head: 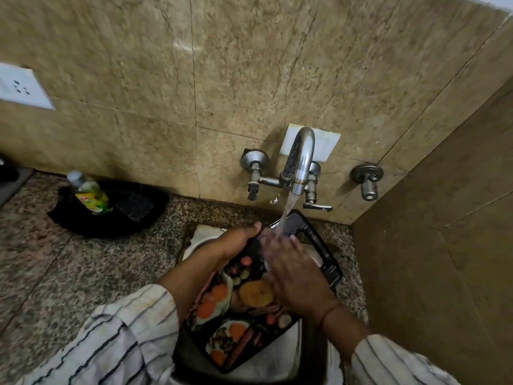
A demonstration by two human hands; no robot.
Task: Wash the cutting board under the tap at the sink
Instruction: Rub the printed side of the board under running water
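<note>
A dark cutting board (244, 309) printed with fruit pictures is tilted over the steel sink (280, 365), its handle end up under the tap (301, 159). Water (288, 209) runs from the spout onto the board's upper part. My left hand (236, 243) grips the board's left edge near the top. My right hand (294, 270) lies flat on the board's face with its fingers spread in the stream.
A green dish-soap bottle (90, 194) and a dark scrub pad (136, 204) sit in a black dish (83, 223) on the speckled granite counter (55, 273) at left. A tiled wall closes the right side. A wall socket (22, 87) is at far left.
</note>
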